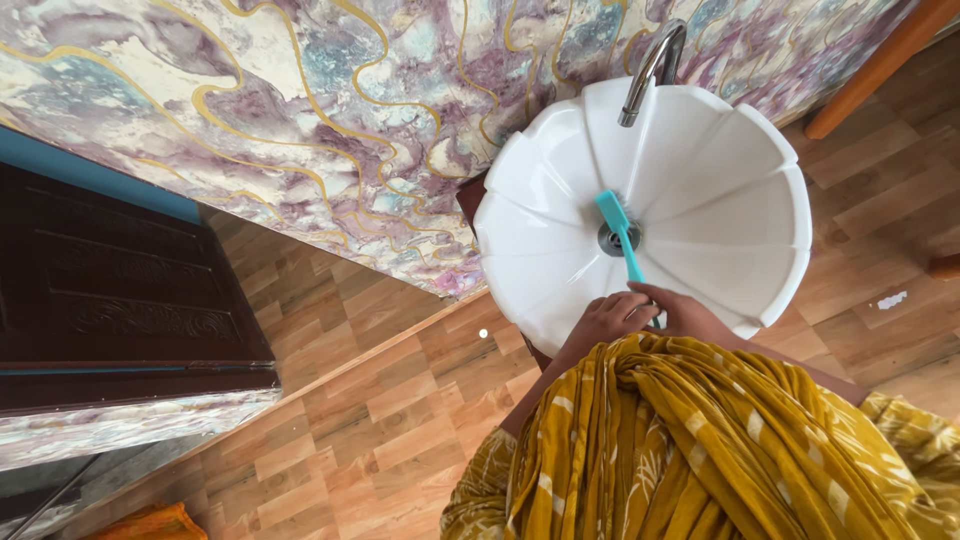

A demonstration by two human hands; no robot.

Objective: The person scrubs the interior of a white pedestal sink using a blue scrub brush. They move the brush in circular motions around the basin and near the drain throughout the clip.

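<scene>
Both hands closed on brush handle: left hand (608, 318) wraps low end, right hand (690, 312) clamps just beside it, likely for firmer push. Teal brush (622, 235) runs forward from grip, slim handle, wider bristle head pressed at drain (612, 240), bottom of white fluted basin (700, 190). Beyond head, chrome tap (652, 65) arches over bowl. Marbled wall (300, 120) farther out; yellow patterned cloth (700, 440) under wrists.

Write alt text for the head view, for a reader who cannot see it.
Both hands, left hand and right hand, grip a teal brush whose head rests at the drain of a white fluted sink. A chrome tap arches above, against a marbled wall, over wood-look flooring.
</scene>
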